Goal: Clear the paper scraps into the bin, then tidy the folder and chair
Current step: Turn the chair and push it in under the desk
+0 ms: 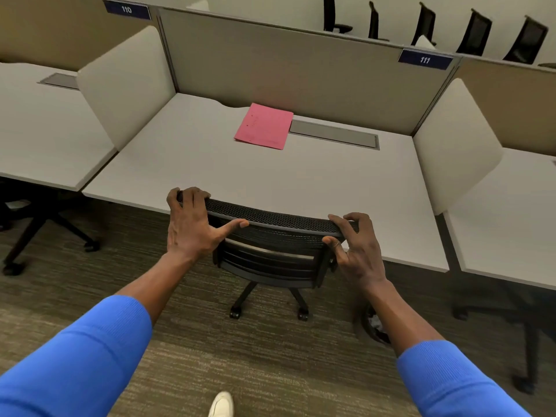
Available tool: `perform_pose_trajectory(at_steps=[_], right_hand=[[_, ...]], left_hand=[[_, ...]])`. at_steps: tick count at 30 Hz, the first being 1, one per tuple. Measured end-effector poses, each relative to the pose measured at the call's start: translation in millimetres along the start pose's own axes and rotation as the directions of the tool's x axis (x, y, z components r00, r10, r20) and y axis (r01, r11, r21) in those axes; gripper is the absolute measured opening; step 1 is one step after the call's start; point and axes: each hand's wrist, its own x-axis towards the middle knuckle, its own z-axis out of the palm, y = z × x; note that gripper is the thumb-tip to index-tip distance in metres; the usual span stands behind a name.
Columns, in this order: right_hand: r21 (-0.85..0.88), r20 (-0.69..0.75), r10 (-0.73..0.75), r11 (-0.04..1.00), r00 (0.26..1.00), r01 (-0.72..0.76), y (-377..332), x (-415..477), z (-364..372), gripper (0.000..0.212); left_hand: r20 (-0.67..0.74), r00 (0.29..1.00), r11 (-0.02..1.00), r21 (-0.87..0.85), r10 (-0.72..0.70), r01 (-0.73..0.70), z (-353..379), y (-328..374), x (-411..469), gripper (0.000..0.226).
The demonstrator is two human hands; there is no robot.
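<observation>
A black mesh office chair [270, 245] stands tucked against the front edge of the white desk [210, 173], its seat hidden under the desktop. My left hand [192, 227] grips the left end of the backrest's top rim. My right hand [358, 251] holds the right end of the same rim. A pink folder [264, 126] lies flat and closed at the back of the desk, beside a grey cable hatch [334, 133]. A dark round bin [376, 326] with white paper scraps in it sits on the floor, partly hidden behind my right forearm.
Beige partition panels [285, 64] wall the desk at the back and both sides. Neighbouring desks [39, 124] flank it left and right, with chair legs [36, 233] under the left one. Several black chairs [475, 34] line the far wall. My white shoe [222, 404] stands on the carpet.
</observation>
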Motion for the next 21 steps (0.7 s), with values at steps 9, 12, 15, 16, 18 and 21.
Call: perform_pose_trajectory(at_steps=[9, 12, 15, 16, 18, 21], right_hand=[[-0.062, 0.011, 0.039, 0.997, 0.999, -0.039, -1.6, -1.2, 0.6, 0.057], [-0.098, 0.006, 0.055, 0.994, 0.998, -0.054, -5.9, -1.7, -2.6, 0.062], [-0.117, 0.0, 0.074, 0.99, 0.997, -0.073, -10.2, -5.9, -3.6, 0.065], [-0.124, -0.004, 0.087, 0.988, 0.996, -0.087, -12.8, -6.8, -4.3, 0.067], [-0.146, -0.011, 0.112, 0.983, 0.994, -0.112, -14.2, -7.1, -4.5, 0.071], [-0.191, -0.009, 0.127, 0.973, 0.992, -0.127, -15.9, -8.3, -4.4, 0.082]], left_hand=[[0.005, 1.0, 0.999, 0.034, 0.007, -0.007, 0.9, -1.6, 0.7, 0.116], [0.029, 1.0, 0.999, 0.049, -0.01, 0.009, -1.2, -1.0, -0.1, 0.117], [0.081, 0.996, 0.997, 0.072, -0.037, 0.031, -5.4, 1.9, -2.6, 0.116], [0.112, 0.993, 0.995, 0.092, -0.037, 0.027, -6.9, 3.6, -2.5, 0.117], [0.176, 0.984, 0.992, 0.126, -0.022, -0.001, -9.7, 5.8, 0.3, 0.122], [0.221, 0.974, 0.98, 0.181, 0.041, -0.082, -12.9, 5.0, 3.1, 0.129]])
